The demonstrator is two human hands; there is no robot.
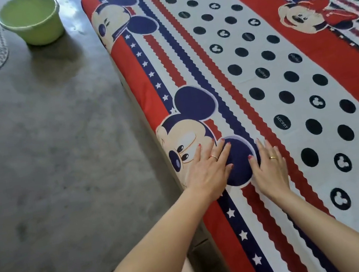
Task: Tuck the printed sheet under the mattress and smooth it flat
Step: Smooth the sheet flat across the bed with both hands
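Soft daylight glares off the floor (72, 2) at top; wide-angle bending, slight softness at edges

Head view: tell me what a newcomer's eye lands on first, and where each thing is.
The printed sheet, red, white and navy with cartoon mice and dots, fills the right side, stretched over the mattress. Near its left edge, the left hand and right hand press flat, fingers straight, beside a large mouse face. On the grey floor at top left stands a green basin.
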